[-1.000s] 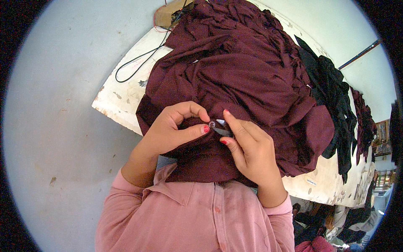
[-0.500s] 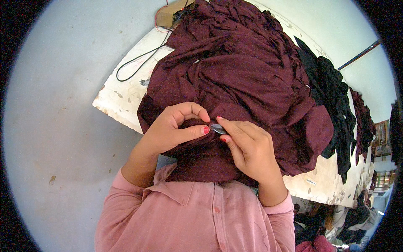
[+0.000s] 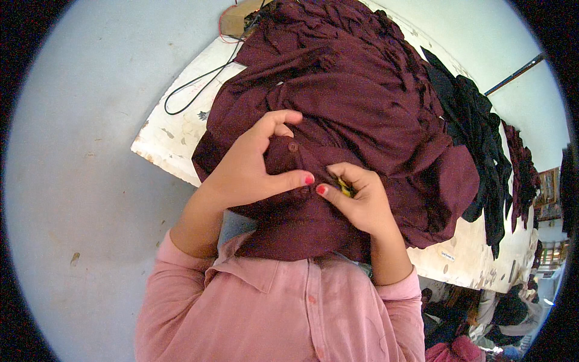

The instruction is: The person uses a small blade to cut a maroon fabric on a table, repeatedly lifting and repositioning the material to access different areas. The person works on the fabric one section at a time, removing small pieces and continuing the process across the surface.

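A maroon garment (image 3: pixel 368 114) lies heaped in front of me, and its near part reaches down to my chest. A small round button (image 3: pixel 294 146) shows on its placket, between the spread thumb and fingers of my left hand (image 3: pixel 241 169). That thumb rests on the cloth; the lower fingers are partly hidden behind the hand. Close by on the right, my right hand (image 3: pixel 365 202) is closed around small thread snips (image 3: pixel 345 187). Only a yellow part of them shows; the blades are hidden. The right thumb tip is near the left thumb tip, over the placket.
The heap covers much of a worn white table (image 3: pixel 163 136). A black cable (image 3: pixel 181 99) loops at its far left, below a cardboard box (image 3: pixel 236 19). Black garments (image 3: pixel 476 127) lie to the right. Other people's dark clothing (image 3: pixel 512 314) appears at lower right.
My left hand has spread open and its fingers have moved up, uncovering the button. The right hand has turned and moved slightly down; the metal blade is now hidden and a yellow part shows.
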### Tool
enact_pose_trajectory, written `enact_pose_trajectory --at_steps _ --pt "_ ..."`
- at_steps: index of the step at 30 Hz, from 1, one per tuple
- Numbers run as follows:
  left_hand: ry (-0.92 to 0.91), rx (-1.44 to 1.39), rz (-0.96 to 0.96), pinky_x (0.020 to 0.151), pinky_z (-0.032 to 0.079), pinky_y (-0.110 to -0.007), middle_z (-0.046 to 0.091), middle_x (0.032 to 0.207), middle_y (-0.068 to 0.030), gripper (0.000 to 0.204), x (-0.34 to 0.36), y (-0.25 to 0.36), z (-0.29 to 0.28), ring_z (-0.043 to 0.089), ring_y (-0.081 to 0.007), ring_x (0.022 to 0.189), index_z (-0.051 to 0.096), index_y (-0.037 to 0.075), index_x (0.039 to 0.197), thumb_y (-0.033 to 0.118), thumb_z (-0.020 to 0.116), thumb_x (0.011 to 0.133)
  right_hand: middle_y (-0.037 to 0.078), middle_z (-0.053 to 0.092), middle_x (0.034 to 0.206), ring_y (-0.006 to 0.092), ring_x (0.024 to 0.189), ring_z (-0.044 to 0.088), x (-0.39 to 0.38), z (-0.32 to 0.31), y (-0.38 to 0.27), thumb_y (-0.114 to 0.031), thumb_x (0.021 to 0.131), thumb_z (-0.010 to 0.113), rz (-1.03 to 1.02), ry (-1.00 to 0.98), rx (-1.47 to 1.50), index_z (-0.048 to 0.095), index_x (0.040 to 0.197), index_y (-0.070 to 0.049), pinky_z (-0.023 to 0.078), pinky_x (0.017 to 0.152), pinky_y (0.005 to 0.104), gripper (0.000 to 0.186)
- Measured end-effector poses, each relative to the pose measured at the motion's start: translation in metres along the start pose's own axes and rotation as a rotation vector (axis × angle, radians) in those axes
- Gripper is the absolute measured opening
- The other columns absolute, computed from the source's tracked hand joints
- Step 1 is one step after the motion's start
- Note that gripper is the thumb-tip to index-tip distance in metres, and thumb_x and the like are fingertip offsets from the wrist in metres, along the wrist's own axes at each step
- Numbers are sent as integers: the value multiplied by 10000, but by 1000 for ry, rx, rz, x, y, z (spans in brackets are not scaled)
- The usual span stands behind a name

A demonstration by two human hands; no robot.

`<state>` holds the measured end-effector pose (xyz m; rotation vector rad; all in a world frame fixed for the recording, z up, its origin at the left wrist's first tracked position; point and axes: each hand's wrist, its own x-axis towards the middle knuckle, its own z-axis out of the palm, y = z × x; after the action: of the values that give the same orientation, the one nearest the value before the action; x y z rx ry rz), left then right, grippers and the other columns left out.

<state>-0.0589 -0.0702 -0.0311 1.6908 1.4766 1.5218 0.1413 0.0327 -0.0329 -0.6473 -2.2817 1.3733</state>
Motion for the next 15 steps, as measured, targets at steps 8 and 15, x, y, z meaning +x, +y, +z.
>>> enact_pose_trajectory --at_steps 8,15 --pt "-311 -254 -275 913 411 -260 541 1010 -18 179 13 -10 2 508 -96 1026 539 28 1088 89 578 924 97 571 1006 185 955 540 4 -5 0 -80 861 664 -229 284 -242 548 1248 21 423 869 286 417" --pt "-379 -374 -225 975 369 -256 513 1162 -27 310 18 -11 -1 470 -105 1110 483 31 1220 45 545 916 89 624 907 233 666 622 -20 -2 -16 -122 773 729 -466 318 -503 644 1203 -73 513 583 314 441"
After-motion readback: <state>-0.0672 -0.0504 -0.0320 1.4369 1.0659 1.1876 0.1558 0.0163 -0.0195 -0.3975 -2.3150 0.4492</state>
